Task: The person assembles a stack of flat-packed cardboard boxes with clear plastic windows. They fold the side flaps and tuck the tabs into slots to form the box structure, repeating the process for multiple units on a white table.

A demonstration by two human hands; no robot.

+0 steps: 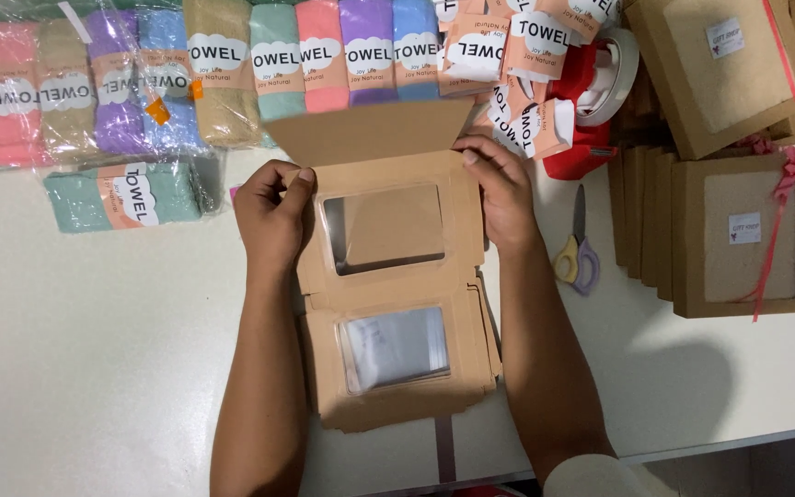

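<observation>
Here both hands, left (pixel 273 216) & right (pixel 505 198), grip the flat window box (pixel 388 221) by its side edges, w/ flap away from body.

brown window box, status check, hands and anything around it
Left hand and right hand grip the sides of the brown cardboard window box, flap up. It sits above a stack of flat window boxes. Scissors lie to the right.

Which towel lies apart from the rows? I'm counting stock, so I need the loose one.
The green towel lying sideways on the table, left of the left hand. The others stand side by side in rows along the far edge.
</observation>
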